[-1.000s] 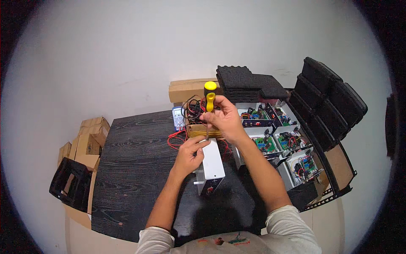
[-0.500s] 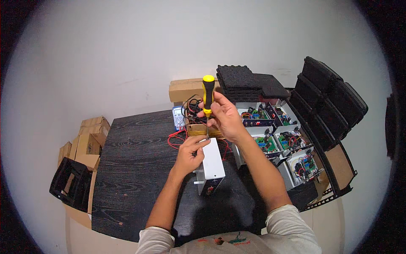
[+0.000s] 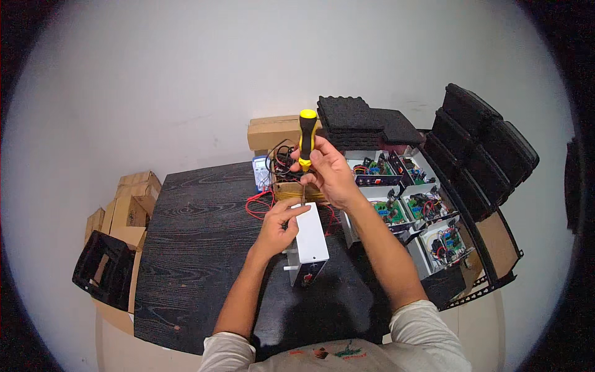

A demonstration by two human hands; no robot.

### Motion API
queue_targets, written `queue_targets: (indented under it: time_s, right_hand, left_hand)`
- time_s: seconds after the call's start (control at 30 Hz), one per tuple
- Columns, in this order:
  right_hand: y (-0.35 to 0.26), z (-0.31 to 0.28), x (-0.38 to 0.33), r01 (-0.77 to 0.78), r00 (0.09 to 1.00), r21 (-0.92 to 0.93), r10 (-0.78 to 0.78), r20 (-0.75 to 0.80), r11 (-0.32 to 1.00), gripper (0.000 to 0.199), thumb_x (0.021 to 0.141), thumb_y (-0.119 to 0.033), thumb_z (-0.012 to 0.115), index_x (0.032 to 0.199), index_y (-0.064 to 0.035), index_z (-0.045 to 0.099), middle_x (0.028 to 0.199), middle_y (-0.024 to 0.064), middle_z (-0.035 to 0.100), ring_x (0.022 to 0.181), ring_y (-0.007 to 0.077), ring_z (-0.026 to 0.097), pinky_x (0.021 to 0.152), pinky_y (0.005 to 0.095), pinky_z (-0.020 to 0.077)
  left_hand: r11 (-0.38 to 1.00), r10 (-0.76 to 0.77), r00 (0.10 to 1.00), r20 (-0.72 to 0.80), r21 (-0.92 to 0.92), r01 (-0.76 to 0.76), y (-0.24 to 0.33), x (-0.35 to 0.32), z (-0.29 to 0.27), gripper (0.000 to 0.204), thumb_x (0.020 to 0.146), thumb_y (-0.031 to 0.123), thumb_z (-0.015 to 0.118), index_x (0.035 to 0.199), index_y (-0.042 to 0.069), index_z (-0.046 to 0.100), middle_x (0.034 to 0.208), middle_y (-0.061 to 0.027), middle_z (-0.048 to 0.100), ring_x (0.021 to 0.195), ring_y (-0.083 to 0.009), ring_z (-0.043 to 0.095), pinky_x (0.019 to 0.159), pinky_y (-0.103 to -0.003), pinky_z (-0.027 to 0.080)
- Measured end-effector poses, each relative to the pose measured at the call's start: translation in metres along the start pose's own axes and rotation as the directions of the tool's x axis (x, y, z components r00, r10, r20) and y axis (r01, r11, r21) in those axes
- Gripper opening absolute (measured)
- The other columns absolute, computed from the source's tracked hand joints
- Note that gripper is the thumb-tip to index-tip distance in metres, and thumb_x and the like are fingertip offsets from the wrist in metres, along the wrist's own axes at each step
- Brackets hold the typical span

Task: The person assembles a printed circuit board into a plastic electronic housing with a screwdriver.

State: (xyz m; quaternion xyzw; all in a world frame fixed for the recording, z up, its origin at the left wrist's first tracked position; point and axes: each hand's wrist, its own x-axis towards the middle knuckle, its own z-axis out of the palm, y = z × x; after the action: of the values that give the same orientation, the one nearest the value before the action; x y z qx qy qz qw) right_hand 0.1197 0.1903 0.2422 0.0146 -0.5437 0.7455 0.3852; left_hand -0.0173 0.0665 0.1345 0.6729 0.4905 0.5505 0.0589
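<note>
On the dark table in front of me a white metal box point(image 3: 312, 235) stands with its black panel facing me. My right hand point(image 3: 330, 172) is closed round the lower handle and collar of a yellow-and-black screwdriver point(image 3: 308, 133), held upright above the box's far end. The screwdriver's thin shaft runs down to the top of the box, where its tip is hidden by fingers. My left hand point(image 3: 277, 228) grips the box's far left side, index finger lying across the top beside the shaft. Whether a screw sits under the tip I cannot tell.
Several opened white boxes with green circuit boards point(image 3: 387, 212) stand on the right. Behind are a multimeter point(image 3: 261, 172) with red leads, a cardboard box point(image 3: 265, 133) and black foam sheets point(image 3: 351, 115). Black cases point(image 3: 486, 146) are stacked far right; cartons point(image 3: 127, 217) and a black tray point(image 3: 102, 273) lie left.
The screwdriver's handle has shifted very slightly to the right and turned a little in my right hand. My left index finger has slid slightly further across the box's top.
</note>
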Motion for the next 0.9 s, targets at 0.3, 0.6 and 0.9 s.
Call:
queue_targets:
  time_s: [0.3,0.6,0.9]
  right_hand:
    - [0.000,0.003,0.002,-0.013,1.000,0.019,0.013,-0.015,1.000,0.040,0.105,-0.019,0.062,0.142,-0.0059,0.052,0.116,0.0063,0.066,0.094,0.0135,0.069,0.072,0.0238,0.0590]
    - [-0.006,0.004,0.002,-0.064,0.998,-0.118,0.067,0.019,0.991,0.039,0.105,-0.021,0.063,0.140,-0.0072,0.053,0.120,0.0053,0.066,0.098,0.0131,0.069,0.071,0.0227,0.0566]
    - [-0.005,0.001,0.000,0.002,1.000,-0.261,0.003,0.019,0.965,0.038,0.106,-0.018,0.062,0.141,-0.0069,0.055,0.123,0.0062,0.066,0.103,0.0143,0.070,0.074,0.0232,0.0567]
  left_hand:
    - [1.000,0.018,1.000,0.016,0.022,-0.019,-0.001,0.000,-0.001,0.042,0.086,0.003,0.055,0.123,0.006,0.075,0.128,-0.0223,0.068,0.119,-0.0364,0.064,0.107,-0.044,0.047]
    - [1.000,-0.014,1.000,0.025,-0.021,0.015,-0.002,0.000,-0.001,0.042,0.085,0.002,0.056,0.123,0.005,0.075,0.128,-0.0201,0.067,0.120,-0.0347,0.064,0.107,-0.042,0.047]
    - [0.998,-0.042,0.999,0.033,-0.049,0.044,-0.004,-0.001,0.000,0.043,0.085,0.000,0.057,0.123,0.005,0.075,0.129,-0.0189,0.066,0.121,-0.0329,0.062,0.108,-0.041,0.046]
